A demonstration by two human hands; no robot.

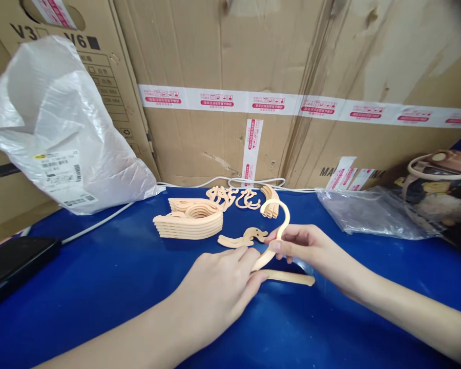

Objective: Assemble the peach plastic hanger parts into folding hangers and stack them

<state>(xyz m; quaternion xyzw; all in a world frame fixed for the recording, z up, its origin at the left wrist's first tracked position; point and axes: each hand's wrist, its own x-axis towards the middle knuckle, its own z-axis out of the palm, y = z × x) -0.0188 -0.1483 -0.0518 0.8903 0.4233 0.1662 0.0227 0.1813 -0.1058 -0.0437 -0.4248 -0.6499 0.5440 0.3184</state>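
A cream plastic hanger hook (pixel 283 215) stands upright between the fingers of my right hand (pixel 297 242), which pinches it near its lower part. My left hand (pixel 225 282) is closed around the lower end of the same hanger, and a straight hanger arm (pixel 290 277) sticks out to the right beneath its fingertips. How the hook and arm join is hidden by my left fingers. Just behind my hands lies a curved hanger piece (pixel 234 241). Further back and left is a neat stack of hanger arms (pixel 192 225).
Loose hooks (pixel 248 200) and a bundle of curved arms (pixel 269 197) lie at the back. A clear plastic bag (pixel 372 212) is on the right, a white mailing bag (pixel 61 133) and a black device (pixel 21 266) on the left. Cardboard boxes (pixel 215 51) wall the blue table's back (pixel 111 287).
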